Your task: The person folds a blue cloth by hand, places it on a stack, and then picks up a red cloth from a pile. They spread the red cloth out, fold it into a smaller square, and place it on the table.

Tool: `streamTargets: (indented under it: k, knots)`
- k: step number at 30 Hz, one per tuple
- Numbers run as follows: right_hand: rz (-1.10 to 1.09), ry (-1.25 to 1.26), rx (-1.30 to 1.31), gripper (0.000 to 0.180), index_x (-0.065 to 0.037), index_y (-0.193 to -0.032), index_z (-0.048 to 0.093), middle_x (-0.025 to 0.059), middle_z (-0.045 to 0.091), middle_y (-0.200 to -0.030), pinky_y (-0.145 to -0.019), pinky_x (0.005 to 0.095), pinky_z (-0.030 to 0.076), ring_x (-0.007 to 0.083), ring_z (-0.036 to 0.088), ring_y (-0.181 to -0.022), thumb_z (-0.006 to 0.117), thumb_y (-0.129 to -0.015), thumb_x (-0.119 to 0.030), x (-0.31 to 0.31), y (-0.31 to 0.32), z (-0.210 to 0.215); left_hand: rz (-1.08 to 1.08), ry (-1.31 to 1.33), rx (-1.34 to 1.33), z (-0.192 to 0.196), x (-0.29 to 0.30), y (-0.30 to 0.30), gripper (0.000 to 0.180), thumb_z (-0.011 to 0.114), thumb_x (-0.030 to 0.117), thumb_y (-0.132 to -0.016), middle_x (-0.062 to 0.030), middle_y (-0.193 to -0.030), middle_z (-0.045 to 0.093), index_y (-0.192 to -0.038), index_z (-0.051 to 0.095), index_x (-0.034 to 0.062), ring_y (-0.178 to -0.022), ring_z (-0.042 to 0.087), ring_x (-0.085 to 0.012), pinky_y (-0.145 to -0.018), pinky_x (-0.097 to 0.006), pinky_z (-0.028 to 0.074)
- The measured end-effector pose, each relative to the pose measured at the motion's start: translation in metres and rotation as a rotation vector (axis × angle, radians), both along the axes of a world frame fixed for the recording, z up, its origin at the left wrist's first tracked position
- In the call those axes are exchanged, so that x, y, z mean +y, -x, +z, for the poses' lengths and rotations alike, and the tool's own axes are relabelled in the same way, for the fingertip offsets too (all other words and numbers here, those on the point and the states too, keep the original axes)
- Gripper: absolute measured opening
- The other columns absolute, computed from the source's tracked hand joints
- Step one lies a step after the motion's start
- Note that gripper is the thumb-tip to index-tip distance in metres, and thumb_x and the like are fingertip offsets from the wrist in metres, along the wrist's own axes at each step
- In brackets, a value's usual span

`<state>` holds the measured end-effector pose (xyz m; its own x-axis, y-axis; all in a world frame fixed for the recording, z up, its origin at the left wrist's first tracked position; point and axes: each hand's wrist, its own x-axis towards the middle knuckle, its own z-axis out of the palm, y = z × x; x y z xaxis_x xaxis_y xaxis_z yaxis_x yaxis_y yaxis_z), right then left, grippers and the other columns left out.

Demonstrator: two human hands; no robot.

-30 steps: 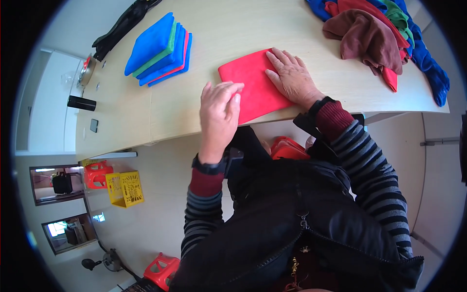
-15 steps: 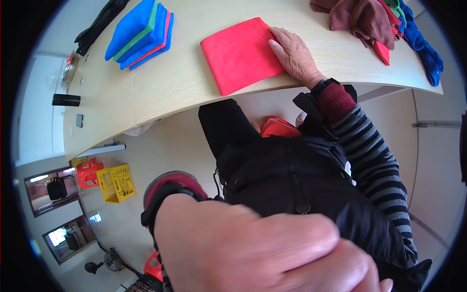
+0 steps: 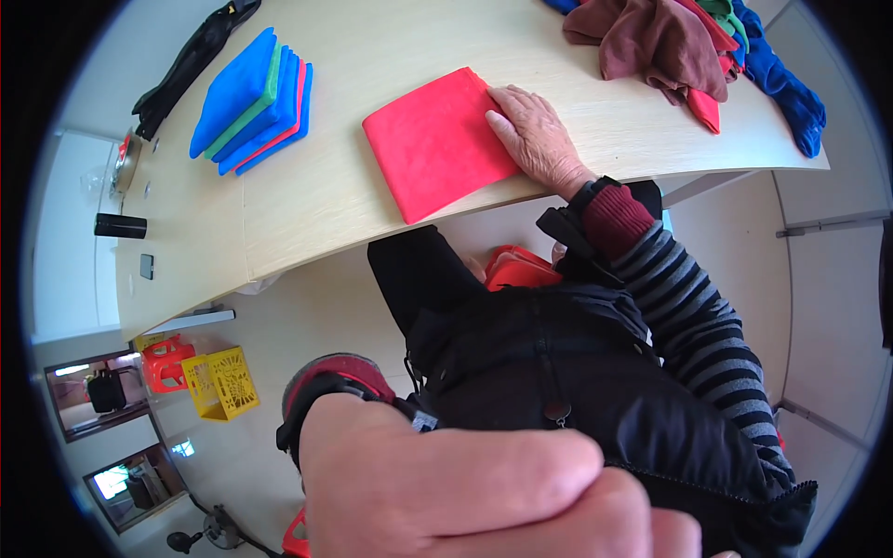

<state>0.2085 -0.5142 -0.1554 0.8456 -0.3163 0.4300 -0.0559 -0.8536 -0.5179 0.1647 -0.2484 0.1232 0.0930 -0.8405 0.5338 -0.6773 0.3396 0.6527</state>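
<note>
Close to the camera, the left hand fills the lower part of the view, fingers curled into a fist with nothing visibly held, a dark band at its wrist. Farther up, the right hand lies flat and open on the right edge of a folded red cloth, pressing on it rather than gripping it. That cloth sits near the front edge of a pale wooden table, straight ahead of the person. To its left, well apart, rests a neat stack of folded cloths in blue, green and red. At the table's far right lies a loose heap of unfolded cloths, brown, red, green and blue. A dark cylinder lies at the table's left end. Below the table, a yellow crate stands on the floor.
</note>
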Motion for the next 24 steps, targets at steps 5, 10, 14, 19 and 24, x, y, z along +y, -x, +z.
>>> streamTargets:
  k: [5, 10, 14, 19, 24]
  knots:
    - [-0.012, -0.002, -0.014, 0.049, 0.0, -0.139, 0.053, 0.0223, 0.056, -0.139, -0.117, 0.0446, 0.032, 0.0372, 0.047, -0.135, 0.047, -0.105, -0.036, -0.002, -0.002, 0.0, -0.135, 0.093, 0.051, -0.003, -0.008, -0.009, 0.051, 0.088, 0.045, -0.069, -0.005, -0.082, 0.064, -0.091, 0.065, 0.0051, -0.066, 0.059, -0.0185, -0.052, -0.027, 0.048]
    - [-0.014, -0.012, -0.013, 0.05, 0.001, -0.139, 0.052, 0.022, 0.056, -0.138, -0.118, 0.0463, 0.031, 0.0371, 0.047, -0.136, 0.048, -0.104, -0.035, -0.001, 0.002, 0.0, -0.366, 0.197, 0.084, -0.015, -0.033, -0.024, 0.061, 0.09, 0.046, -0.069, -0.0067, -0.088, 0.066, -0.101, 0.066, 0.0008, -0.071, 0.062, -0.0196, -0.055, -0.029, 0.051]
    - [-0.064, 0.003, -0.027, 0.051, 0.0, -0.141, 0.05, 0.0216, 0.056, -0.139, -0.118, 0.0481, 0.03, 0.0367, 0.047, -0.136, 0.048, -0.104, -0.035, 0.009, -0.002, -0.001, -0.257, 0.372, 0.291, -0.071, -0.019, -0.049, 0.048, 0.047, 0.011, -0.104, -0.0108, -0.099, 0.066, -0.151, 0.048, 0.0192, -0.078, 0.065, -0.0195, -0.073, -0.031, 0.058]
    - [0.027, -0.24, 0.04, 0.053, 0.0, -0.143, 0.048, 0.0217, 0.053, -0.142, -0.12, 0.0508, 0.028, 0.037, 0.042, -0.14, 0.05, -0.103, -0.035, -0.002, 0.004, 0.011, 0.524, -0.143, -0.047, -0.17, -0.046, -0.122, 0.05, 0.048, 0.019, -0.105, -0.02, -0.124, 0.064, -0.15, 0.042, -0.0009, -0.114, 0.062, -0.0335, -0.103, -0.046, 0.048]
    - [0.082, 0.084, -0.163, 0.056, 0.001, -0.141, 0.048, 0.0218, 0.048, -0.146, -0.119, 0.053, 0.026, 0.0393, 0.04, -0.141, 0.051, -0.101, -0.038, 0.03, -0.021, 0.026, 0.754, -0.507, -0.468, -0.247, -0.057, -0.16, 0.058, 0.04, 0.037, -0.108, -0.0204, -0.155, 0.041, -0.15, 0.041, -0.0014, -0.146, 0.035, -0.0369, -0.119, -0.049, 0.028]
